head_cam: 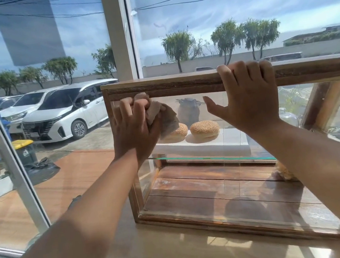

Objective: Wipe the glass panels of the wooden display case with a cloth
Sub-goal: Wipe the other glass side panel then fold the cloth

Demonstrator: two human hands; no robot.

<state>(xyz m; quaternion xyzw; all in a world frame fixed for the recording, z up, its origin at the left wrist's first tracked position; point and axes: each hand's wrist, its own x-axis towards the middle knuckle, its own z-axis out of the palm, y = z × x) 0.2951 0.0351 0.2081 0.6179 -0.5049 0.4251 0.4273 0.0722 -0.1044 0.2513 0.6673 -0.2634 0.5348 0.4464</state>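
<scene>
The wooden display case (180, 85) is sitting on the table (160, 250) close to a big window. It is the largest thing at risk: a hard push on its upper corner could be tipping it or sliding it backward. That is likely why the right hand (245, 94) is bracing it, with fingers (235, 71) hooked over the top rail and thumb spread wide below.

The front glass panel (195, 191) is taking the pressure next. Uneven force near the frame could be stressing the pane or loosening it in the old wood.

The left hand (134, 131) is pressing the cloth (163, 116) to the panel's upper left corner, its fingers bunched around the fabric. A loose fold is hanging down and could be leaving streaks.

Two sesame buns (204, 129) are resting on a white tray on the shelf inside, and a jolt could be shifting them.

The case's right end is running out of the picture. Reflections are making it hard to tell where the glass starts, and the right forearm is covering something pale on the case floor.
</scene>
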